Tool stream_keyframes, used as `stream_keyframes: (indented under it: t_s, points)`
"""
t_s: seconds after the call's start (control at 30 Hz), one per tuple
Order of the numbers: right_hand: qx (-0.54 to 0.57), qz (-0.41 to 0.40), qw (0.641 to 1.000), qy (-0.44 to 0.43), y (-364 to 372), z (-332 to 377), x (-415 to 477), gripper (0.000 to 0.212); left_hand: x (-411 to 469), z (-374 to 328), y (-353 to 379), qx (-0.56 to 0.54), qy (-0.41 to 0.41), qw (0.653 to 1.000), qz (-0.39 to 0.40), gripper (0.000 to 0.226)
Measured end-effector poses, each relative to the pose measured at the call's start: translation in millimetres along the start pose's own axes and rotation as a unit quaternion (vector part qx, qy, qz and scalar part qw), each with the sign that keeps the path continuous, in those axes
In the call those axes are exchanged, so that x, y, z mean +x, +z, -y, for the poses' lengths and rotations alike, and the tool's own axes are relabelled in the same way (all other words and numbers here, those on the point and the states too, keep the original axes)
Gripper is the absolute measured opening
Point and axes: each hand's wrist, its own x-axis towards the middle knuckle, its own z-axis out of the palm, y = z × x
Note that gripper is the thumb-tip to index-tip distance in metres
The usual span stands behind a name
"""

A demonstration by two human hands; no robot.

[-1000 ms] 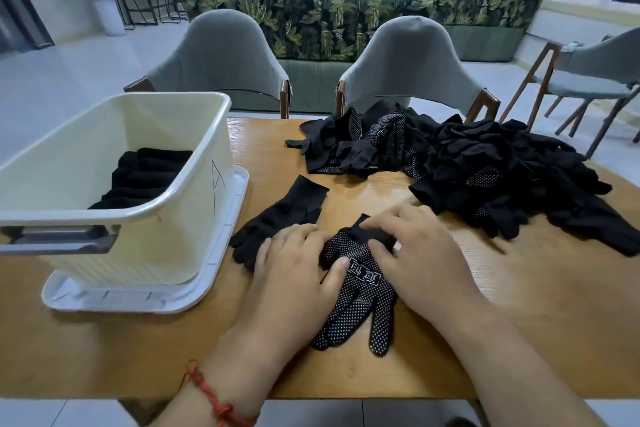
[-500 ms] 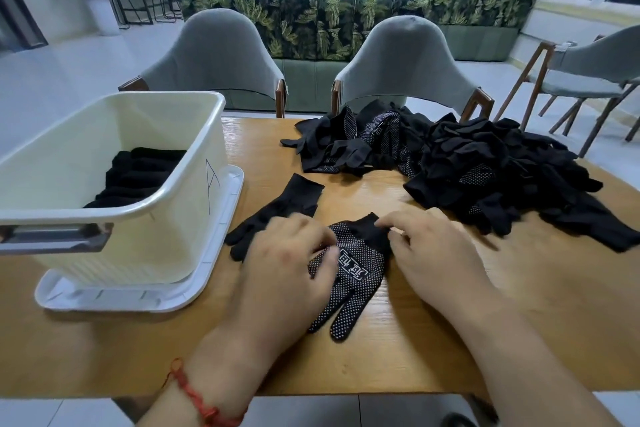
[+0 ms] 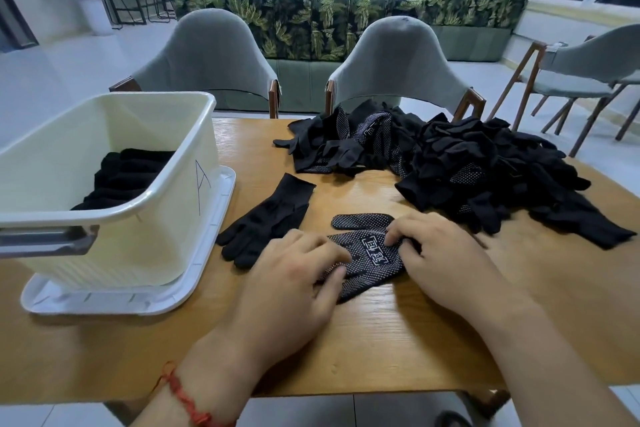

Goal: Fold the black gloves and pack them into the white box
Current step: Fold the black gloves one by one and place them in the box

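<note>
A black glove with white grip dots (image 3: 372, 255) lies crosswise on the wooden table (image 3: 398, 340) in front of me. My left hand (image 3: 294, 284) pinches its finger end between thumb and fingers. At the cuff end, my right hand (image 3: 446, 260) grips it with curled fingertips. Just to the left lies a plain black glove (image 3: 272, 217), flat and untouched. The white box (image 3: 166, 218) stands at the left with folded black gloves (image 3: 126, 173) inside. A large pile of loose black gloves (image 3: 467, 166) covers the far right of the table.
The box sits on its white lid (image 3: 211, 250), and a grey handle (image 3: 45, 239) juts out at its near end. Two grey chairs (image 3: 207, 55) stand behind the table, with a leaf-patterned sofa further back. Two people sit beyond it, facing away.
The dotted glove has been turned from pointing toward me to lying crosswise. Both hands shifted with it, now holding its two ends.
</note>
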Motion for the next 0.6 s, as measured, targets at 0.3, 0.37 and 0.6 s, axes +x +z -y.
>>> stream_keyframes:
  t_s: [0.3,0.37,0.6]
  points:
    - [0.066,-0.174,0.979,0.082,-10.0,-0.9,5.1,0.035,0.3,-1.5,12.3,0.022,0.026,0.997,0.070,0.043]
    - [-0.015,-0.204,0.971,0.120,-14.6,-12.8,8.4,0.037,-1.0,0.3,16.4,0.034,0.027,0.994,0.095,0.048]
    - [-0.142,-0.092,0.961,0.218,-21.0,-35.1,20.7,0.050,1.7,3.1,14.6,0.018,-0.015,1.000,-0.013,0.031]
